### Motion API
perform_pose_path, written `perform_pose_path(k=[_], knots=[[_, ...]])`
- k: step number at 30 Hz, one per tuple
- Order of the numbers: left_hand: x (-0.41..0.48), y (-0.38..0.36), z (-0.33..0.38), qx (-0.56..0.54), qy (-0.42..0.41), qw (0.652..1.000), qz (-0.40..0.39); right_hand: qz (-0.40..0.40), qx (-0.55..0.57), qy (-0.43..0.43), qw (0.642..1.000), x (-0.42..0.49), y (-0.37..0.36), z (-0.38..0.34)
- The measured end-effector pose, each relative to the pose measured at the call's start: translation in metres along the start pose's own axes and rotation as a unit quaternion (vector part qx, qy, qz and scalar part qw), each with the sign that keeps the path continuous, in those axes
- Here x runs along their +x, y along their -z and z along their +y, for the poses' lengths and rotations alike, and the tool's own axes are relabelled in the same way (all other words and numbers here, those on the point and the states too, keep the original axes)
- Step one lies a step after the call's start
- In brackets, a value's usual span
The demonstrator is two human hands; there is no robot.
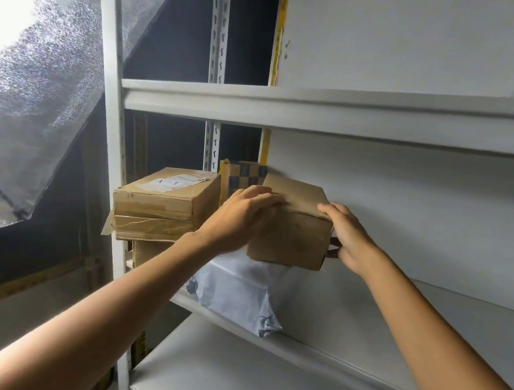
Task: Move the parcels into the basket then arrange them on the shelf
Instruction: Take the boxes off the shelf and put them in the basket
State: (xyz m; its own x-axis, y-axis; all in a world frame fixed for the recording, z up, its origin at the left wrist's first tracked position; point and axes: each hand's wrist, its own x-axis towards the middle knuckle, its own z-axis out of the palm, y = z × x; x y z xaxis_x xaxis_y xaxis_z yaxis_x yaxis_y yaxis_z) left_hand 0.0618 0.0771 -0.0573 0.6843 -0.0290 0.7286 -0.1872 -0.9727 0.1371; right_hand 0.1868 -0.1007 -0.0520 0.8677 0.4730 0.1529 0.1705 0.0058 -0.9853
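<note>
The left hand (pixel 242 215) grips the cardboard box (pixel 292 234) with its fingers curled over the top left edge. The right hand (pixel 351 236) grips the right end, thumb on the top corner and fingers wrapped round the side. The box sits on a pale plastic mailer bag (pixel 239 292) on the shelf (pixel 378 321), near face toward the camera, visible long edge running left to right, beside a stack of boxes (pixel 162 206) and in front of a checkered box (pixel 245 175).
</note>
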Motion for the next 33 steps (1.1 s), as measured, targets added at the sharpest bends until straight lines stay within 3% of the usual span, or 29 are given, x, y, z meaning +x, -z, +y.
perform_pose_path(k=[4, 8, 12, 19, 22, 25, 33], knots=[[-0.006, -0.004, 0.015, -0.146, 0.106, 0.983, -0.022, 0.007, 0.046, 0.003, 0.999, -0.012, 0.002, 0.003], [-0.010, -0.005, 0.035, -0.098, 0.046, 0.993, 0.036, 0.011, 0.071, 0.002, 0.997, -0.034, 0.011, 0.010], [-0.021, -0.007, 0.056, -0.126, 0.025, 0.991, 0.044, 0.015, 0.074, 0.009, 0.997, -0.059, 0.030, 0.018], [-0.029, -0.020, 0.127, -0.283, 0.130, 0.948, 0.069, 0.062, 0.065, 0.045, 0.995, -0.122, 0.086, 0.029], [-0.030, -0.034, 0.157, -0.418, 0.187, 0.889, 0.018, 0.073, 0.053, 0.071, 0.993, -0.154, 0.119, 0.034], [-0.030, -0.057, 0.181, -0.436, 0.226, 0.869, -0.063, 0.095, 0.061, 0.089, 0.990, -0.185, 0.155, 0.042], [-0.029, -0.108, 0.280, -0.563, 0.122, 0.795, -0.191, 0.179, 0.040, 0.088, 0.979, -0.267, 0.250, 0.068]])
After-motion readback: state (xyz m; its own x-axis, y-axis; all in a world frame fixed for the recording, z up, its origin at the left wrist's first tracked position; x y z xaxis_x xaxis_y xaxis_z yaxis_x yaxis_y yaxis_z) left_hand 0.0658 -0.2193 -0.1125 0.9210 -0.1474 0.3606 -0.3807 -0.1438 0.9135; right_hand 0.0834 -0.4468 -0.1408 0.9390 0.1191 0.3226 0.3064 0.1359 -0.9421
